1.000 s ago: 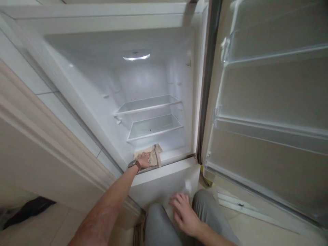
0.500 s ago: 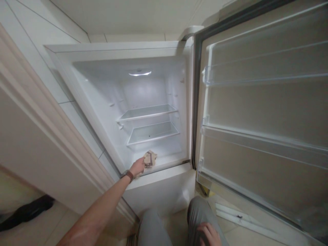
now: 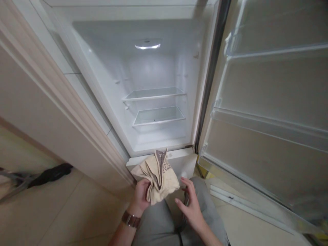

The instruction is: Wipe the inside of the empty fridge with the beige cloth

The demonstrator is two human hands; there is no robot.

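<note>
A beige cloth with brown printing, loosely folded, is gripped by my left hand above my knees. That wrist wears a brown-strapped watch. My right hand is just right of the cloth, thumb and fingers apart, holding nothing. Behind the cloth, the fridge stands open, its inside lit by a lamp at the top. Inside it are two glass shelves, an upper shelf and a lower shelf; a small dark speck shows on the lower one.
The fridge door with clear door racks hangs wide open on the right. A door frame runs along the left. A dark object lies on the tiled floor at left, and a white strip lies under the door.
My left hand has drawn the cloth out of the fridge bottom and back over my lap. The right hand has risen from my knee to beside the cloth. The view has tilted lower.
</note>
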